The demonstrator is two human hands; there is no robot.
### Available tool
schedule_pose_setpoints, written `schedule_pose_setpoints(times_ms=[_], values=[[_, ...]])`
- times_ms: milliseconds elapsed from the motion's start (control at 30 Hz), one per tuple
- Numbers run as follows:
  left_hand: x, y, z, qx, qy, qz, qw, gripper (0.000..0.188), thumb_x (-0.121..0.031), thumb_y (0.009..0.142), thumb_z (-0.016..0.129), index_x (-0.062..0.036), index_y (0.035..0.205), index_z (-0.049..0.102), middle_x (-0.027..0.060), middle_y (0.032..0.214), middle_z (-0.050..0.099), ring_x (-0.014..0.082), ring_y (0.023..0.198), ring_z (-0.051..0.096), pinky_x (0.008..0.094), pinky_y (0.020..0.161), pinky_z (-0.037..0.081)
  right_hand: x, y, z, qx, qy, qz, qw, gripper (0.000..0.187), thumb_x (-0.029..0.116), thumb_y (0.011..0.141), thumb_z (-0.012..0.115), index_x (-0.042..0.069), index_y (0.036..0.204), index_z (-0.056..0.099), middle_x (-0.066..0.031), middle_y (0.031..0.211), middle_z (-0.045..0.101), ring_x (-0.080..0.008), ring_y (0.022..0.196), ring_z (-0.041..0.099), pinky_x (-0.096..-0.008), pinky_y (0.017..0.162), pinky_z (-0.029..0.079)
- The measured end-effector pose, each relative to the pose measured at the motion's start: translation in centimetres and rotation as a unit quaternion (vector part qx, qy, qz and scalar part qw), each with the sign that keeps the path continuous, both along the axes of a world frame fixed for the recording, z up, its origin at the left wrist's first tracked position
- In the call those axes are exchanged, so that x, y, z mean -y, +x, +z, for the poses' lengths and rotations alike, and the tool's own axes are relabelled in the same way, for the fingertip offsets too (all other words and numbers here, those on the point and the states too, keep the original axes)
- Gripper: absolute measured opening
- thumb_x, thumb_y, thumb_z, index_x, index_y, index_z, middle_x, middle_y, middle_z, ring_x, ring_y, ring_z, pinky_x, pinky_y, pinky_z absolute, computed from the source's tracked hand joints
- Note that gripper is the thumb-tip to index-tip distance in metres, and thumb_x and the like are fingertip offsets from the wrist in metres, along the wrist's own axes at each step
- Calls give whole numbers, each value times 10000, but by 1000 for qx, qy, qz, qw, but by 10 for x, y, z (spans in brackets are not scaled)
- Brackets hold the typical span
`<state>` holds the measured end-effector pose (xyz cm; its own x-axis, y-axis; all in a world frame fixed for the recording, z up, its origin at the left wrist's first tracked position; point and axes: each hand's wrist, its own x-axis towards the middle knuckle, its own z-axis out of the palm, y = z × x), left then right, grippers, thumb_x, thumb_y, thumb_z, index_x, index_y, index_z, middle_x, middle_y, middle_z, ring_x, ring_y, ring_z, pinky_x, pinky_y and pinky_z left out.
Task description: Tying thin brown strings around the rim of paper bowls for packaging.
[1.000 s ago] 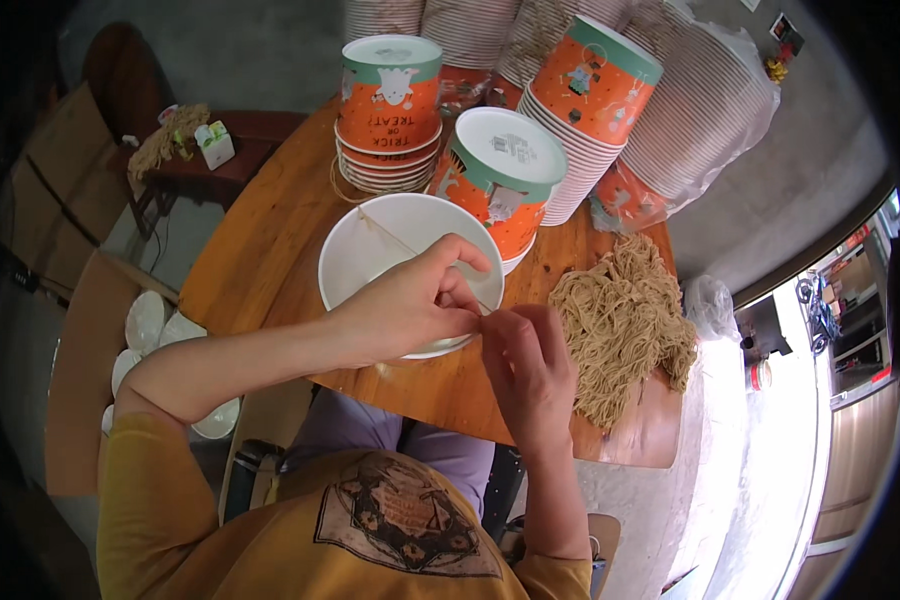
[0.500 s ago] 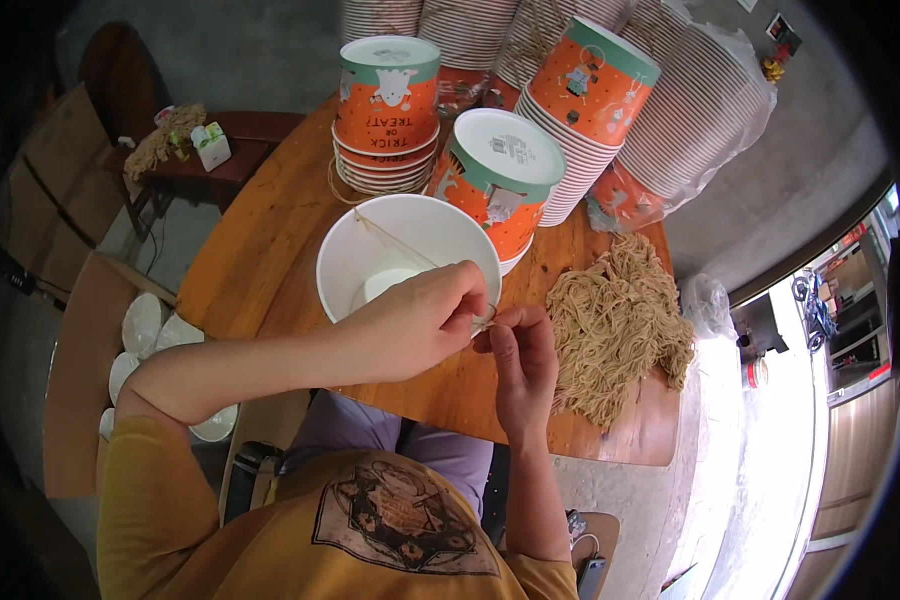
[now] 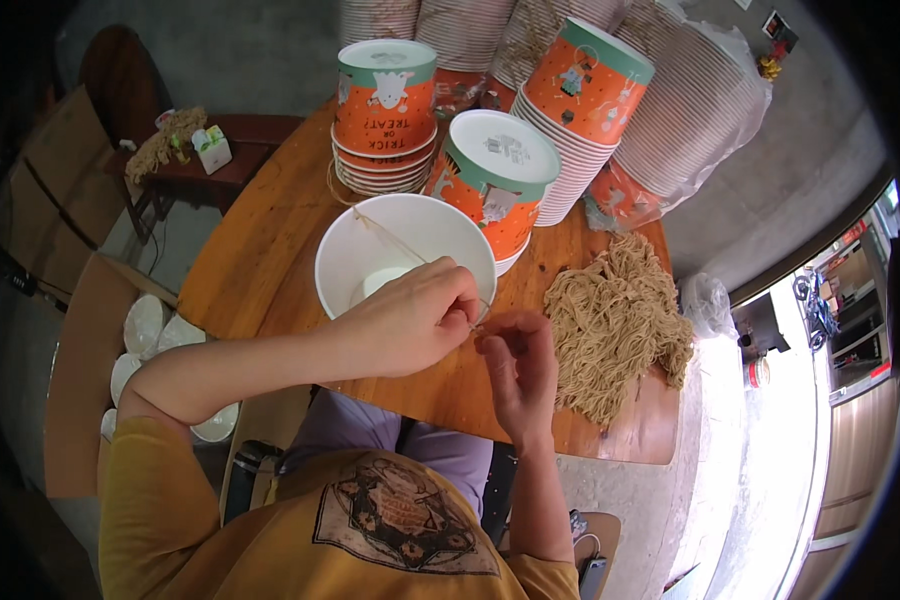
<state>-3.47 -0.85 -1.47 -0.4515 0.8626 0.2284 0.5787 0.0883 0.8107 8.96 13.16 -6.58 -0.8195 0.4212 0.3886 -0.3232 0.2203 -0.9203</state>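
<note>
A paper bucket (image 3: 345, 250) stands mouth up on the wooden table in front of me, its white inside showing. A thin tan string (image 3: 395, 240) runs from its far left rim across the opening towards my hands. My left hand (image 3: 420, 310) reaches over the near rim, its fingers closed in a pinch on the string at the bucket's right side. Close beside it, my right hand (image 3: 520, 370) has its fingers curled, with the string's end at the tips of thumb and forefinger. The exact grip there is small and partly hidden.
Upside-down orange and green buckets (image 3: 505, 185) stand in stacks behind the bucket, with bagged stacks (image 3: 685, 110) beyond. A heap of tan strings (image 3: 620, 330) lies on the table (image 3: 260, 260) at right. Bowl-like white pieces (image 3: 145, 325) fill a cardboard box at left.
My right hand's fingertips have drawn slightly apart from my left hand and changed their curl. My left hand has shifted a little, still pinching at the rim.
</note>
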Motion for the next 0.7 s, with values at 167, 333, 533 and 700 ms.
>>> schedule_pose_setpoints(times_ms=[167, 333, 533, 700], values=[[1, 1, 3, 41, -23, 8, 999, 75, -64, 886, 539, -30, 948, 513, 131, 988, 565, 282, 917, 592, 375, 785, 478, 11, 1, 18, 44, 260, -73, 962, 332, 13, 821, 717, 30, 1117, 568, -79, 855, 584, -177, 787, 612, -293, 699, 506], [1, 2, 2, 54, -33, 12, 998, 82, -65, 904, 531, -30, 973, 504, 143, 1002, 575, 297, 948, 594, 383, 804, 478, 9, -1, 19, 27, 324, -111, 939, 287, -18, 785, 719, 44, 1032, 587, -74, 814, 564, -217, 724, 585, -345, 635, 494], [3, 2, -1, -56, -21, 11, 998, 101, -19, 881, 530, -24, 976, 496, 159, 1008, 575, 339, 982, 581, 423, 823, 473, 6, -3, 16, 8, 350, -123, 929, 245, -66, 735, 693, 45, 899, 549, -73, 782, 542, -236, 670, 560, -359, 595, 476], [4, 1, 1, -158, -39, 25, 986, 161, 22, 836, 524, -24, 986, 486, 159, 981, 584, 350, 967, 586, 443, 805, 480, 1, 0, 3, -1, 336, -124, 934, 243, -79, 727, 678, 39, 872, 524, -74, 792, 557, -222, 689, 587, -342, 617, 491]])
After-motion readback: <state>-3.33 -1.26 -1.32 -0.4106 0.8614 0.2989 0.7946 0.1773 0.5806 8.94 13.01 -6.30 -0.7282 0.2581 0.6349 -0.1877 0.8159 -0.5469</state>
